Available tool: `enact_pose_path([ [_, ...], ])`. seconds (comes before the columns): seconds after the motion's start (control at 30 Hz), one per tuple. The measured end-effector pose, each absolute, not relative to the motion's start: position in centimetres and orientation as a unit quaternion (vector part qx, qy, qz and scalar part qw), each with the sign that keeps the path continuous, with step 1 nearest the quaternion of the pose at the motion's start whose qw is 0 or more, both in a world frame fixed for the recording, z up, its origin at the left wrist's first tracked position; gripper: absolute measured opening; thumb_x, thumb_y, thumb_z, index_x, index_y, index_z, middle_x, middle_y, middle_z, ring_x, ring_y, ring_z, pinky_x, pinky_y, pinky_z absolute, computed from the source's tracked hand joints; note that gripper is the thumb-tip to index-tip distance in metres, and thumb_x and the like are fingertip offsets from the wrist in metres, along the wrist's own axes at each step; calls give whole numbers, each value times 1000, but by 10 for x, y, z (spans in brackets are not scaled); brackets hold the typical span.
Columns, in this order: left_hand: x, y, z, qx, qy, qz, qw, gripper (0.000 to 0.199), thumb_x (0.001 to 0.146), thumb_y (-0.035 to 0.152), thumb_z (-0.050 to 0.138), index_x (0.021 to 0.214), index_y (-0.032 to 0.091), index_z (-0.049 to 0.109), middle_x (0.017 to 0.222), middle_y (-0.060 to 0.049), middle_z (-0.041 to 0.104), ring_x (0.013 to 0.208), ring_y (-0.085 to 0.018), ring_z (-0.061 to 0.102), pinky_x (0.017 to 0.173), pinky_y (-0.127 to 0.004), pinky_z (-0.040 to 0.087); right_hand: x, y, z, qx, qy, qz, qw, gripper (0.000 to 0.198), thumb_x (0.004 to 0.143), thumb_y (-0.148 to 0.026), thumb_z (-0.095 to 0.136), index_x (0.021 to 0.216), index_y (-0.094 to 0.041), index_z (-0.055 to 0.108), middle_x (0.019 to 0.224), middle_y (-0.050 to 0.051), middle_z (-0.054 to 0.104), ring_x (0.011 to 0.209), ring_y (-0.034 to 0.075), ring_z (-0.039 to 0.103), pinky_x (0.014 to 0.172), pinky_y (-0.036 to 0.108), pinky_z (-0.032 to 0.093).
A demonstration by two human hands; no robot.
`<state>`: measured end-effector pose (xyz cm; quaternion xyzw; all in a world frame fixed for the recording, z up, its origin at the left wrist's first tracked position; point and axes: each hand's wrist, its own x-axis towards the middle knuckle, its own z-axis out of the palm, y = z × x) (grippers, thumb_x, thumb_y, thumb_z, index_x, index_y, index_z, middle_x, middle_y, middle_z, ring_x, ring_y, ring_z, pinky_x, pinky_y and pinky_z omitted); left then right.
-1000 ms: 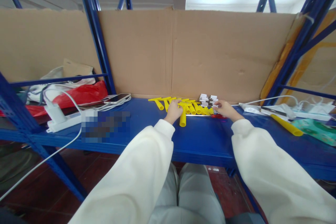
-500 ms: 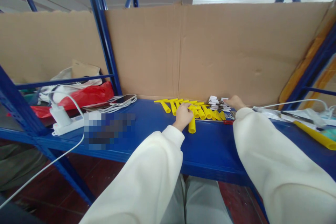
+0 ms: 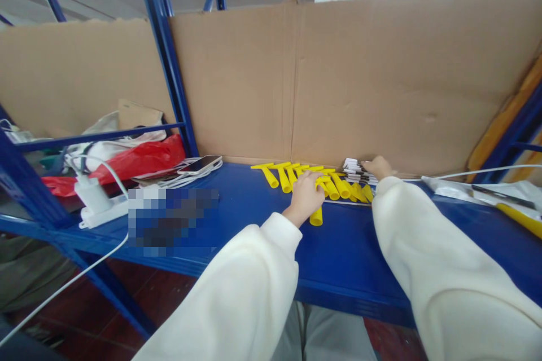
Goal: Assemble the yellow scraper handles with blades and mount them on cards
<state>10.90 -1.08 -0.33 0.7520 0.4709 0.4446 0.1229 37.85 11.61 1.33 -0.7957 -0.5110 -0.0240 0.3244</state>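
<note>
The front yellow piece (image 3: 316, 217) lies under the left hand (image 3: 305, 194), its upper part covered by the fingers and only its hollow round end showing below them; whether the fingers grip it or merely rest on it, I cannot tell. The fingertips of the right hand (image 3: 378, 168) meet the edge of a stack of small white-and-black items (image 3: 352, 168), too small to identify, and whether anything is pinched there cannot be made out either. A pixelated patch (image 3: 173, 217) well to the left of the left hand hides whatever lies beneath it, and the yellow handle (image 3: 523, 221) far to the right of the right hand is cut off by the picture's edge. Between and to the left of the hands runs a row of yellow T-shaped pieces (image 3: 269, 176), smooth and plastic-looking, with thin crossbars and tubular stems; some overlap, and the left hand blocks part of the row. Under both hands is a glossy blue shelf (image 3: 339, 259), and beyond them stands a creased brown cardboard sheet (image 3: 372, 79). Far left of the left hand, a crinkled red bag (image 3: 146, 155) lies behind a white power strip (image 3: 105, 213). Both forearms reach forward in thick cream sleeves (image 3: 237, 293); the left hand is palm down with fingers bent, while the right hand is angled inward, its wrist largely covered by its cuff.
</note>
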Motion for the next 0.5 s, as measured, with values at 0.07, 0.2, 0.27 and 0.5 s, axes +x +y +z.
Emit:
enact_pose_path([
  [0.07,109,-11,-4,754,474,439,121,44,81,3,57,119,17,73,127,-11,68,124,-24,59,113,-37,42,370,111,16,-834,-460,-19,305,46,80,-43,66,111,-10,70,117,29,69,115,41,65,92,57,50],
  [0.2,107,-9,-5,754,480,434,115,45,81,4,56,122,15,72,129,-13,67,126,-25,57,114,-38,41,363,104,18,-839,-450,-40,304,41,77,-33,68,111,-11,70,112,27,71,112,38,66,98,58,46],
  [0.27,106,-7,-6,752,482,434,115,46,81,4,56,122,16,72,129,-13,67,127,-25,57,114,-38,41,363,102,19,-831,-459,-42,312,37,75,-30,69,107,-12,71,108,25,72,110,37,67,98,56,47],
  [0.5,103,-6,-7,749,489,435,109,46,80,2,56,121,15,72,125,-12,69,123,-24,60,114,-35,41,366,83,22,-826,-462,-13,323,42,78,-28,67,112,-5,72,112,30,71,111,39,68,89,45,57],
])
